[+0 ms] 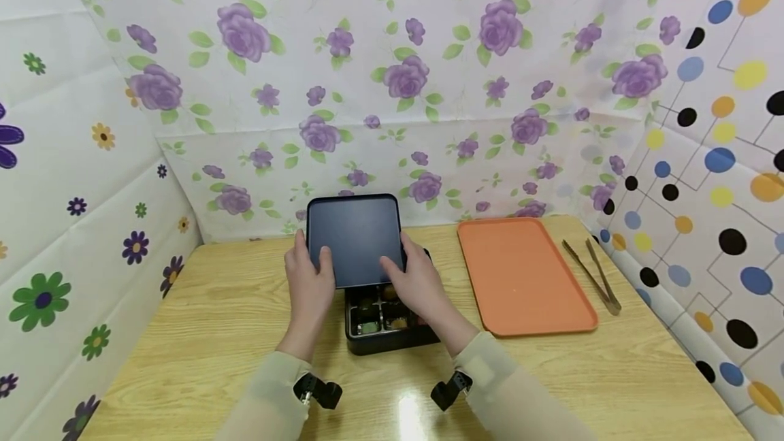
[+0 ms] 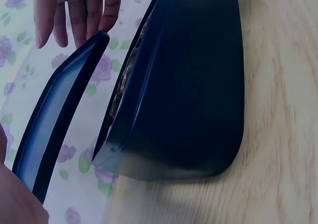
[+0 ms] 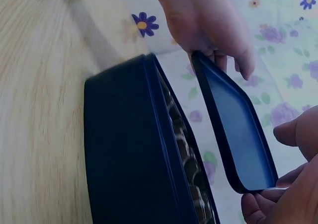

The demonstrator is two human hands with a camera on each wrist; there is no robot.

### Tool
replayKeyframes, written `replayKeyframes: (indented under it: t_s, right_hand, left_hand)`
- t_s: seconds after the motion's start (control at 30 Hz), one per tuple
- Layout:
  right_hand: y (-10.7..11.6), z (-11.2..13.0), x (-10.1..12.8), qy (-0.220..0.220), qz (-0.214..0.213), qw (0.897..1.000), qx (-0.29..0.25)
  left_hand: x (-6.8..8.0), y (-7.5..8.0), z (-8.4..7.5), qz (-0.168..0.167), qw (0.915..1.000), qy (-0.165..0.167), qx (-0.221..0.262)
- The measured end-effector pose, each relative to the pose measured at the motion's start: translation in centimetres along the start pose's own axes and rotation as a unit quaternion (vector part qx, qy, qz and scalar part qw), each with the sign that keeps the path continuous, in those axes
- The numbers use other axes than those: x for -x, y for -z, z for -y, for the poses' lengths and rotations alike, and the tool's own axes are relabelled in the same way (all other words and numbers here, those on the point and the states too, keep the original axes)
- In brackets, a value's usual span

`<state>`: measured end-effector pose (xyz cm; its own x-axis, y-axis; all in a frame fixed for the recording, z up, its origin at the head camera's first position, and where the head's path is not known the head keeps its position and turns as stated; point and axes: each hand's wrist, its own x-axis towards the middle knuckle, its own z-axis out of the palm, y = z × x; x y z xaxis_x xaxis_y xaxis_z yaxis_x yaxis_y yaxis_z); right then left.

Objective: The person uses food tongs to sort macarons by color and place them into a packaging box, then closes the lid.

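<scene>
Both hands hold a square, dark blue box lid (image 1: 355,237), tilted up with its hollow inner side facing me. My left hand (image 1: 311,291) grips the lid's left edge, thumb over the rim. At the opposite edge, my right hand (image 1: 422,284) grips with its thumb on the inner side. Below the lid stands a dark box (image 1: 392,341) with its top partly uncovered. Its divided insert holds several small brown, dark and greenish pieces; the lid and right hand hide the others. In the right wrist view, a gap separates the lid (image 3: 238,129) from the box (image 3: 129,144).
An orange tray (image 1: 520,278) lies to the right of the box on the wooden table (image 1: 245,332). Beyond it, metal tongs (image 1: 597,278) lie near the table's right edge with their arms spread. Patterned sheets (image 1: 367,87) stand behind and on both sides.
</scene>
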<state>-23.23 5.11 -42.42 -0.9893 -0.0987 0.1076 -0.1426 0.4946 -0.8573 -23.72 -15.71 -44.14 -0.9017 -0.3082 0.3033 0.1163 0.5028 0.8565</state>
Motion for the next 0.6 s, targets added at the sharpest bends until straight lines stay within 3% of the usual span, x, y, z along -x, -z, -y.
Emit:
replayKeyframes:
  t_s: [0.43,0.6]
  right_hand:
    - [2.3,-1.3,-0.1,-0.023,-0.019,0.999,-0.017]
    - [3.0,-1.7,-0.1,-0.027,-0.032,0.998,-0.048]
  left_hand:
    - [0.3,-1.7,-1.1,0.039,0.9988,-0.029,0.002]
    - [0.5,-2.0,-1.2,0.043,0.9982,-0.041,-0.006]
